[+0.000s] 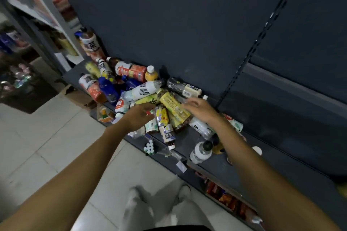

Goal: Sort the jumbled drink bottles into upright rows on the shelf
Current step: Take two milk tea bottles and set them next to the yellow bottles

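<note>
A dark shelf (187,142) carries a jumbled pile of bottles (150,97), most lying flat; one tea bottle (90,45) stands at its far end.

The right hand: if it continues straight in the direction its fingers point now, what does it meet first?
Probably the lying yellow-labelled plastic bottle: the right hand reaches left over the pile, open fingers just above that label. Depth is unclear from one view, so it may pass slightly over it.
</note>
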